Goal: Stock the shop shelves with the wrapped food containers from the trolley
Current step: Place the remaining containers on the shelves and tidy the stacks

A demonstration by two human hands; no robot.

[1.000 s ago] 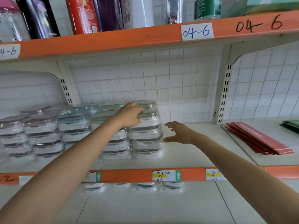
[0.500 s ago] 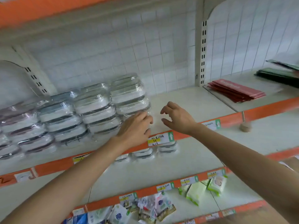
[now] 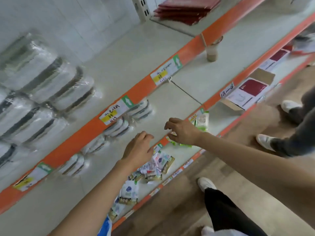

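Stacks of wrapped food containers (image 3: 51, 86) stand blurred on the upper orange-edged shelf (image 3: 144, 86) at the left. More wrapped containers (image 3: 139, 109) sit in a row on the shelf below. My left hand (image 3: 138, 147) hangs empty in front of that lower shelf, fingers loosely curled. Beside it to the right, my right hand (image 3: 182, 132) is also empty with fingers spread and relaxed. Both hands are well away from the stacks. No trolley is in view.
Red flat packs (image 3: 185, 11) lie at the top right. Small snack packets (image 3: 153, 167) are strewn on the lowest shelf, with green packs (image 3: 201, 121) and a cardboard box (image 3: 248, 91) further right. Another person's shoes (image 3: 265, 140) stand on the wooden floor.
Both hands have pulled back from the container stacks and dropped lower, holding nothing. The view has swung down and tilted, now taking in the lower shelves and the floor.
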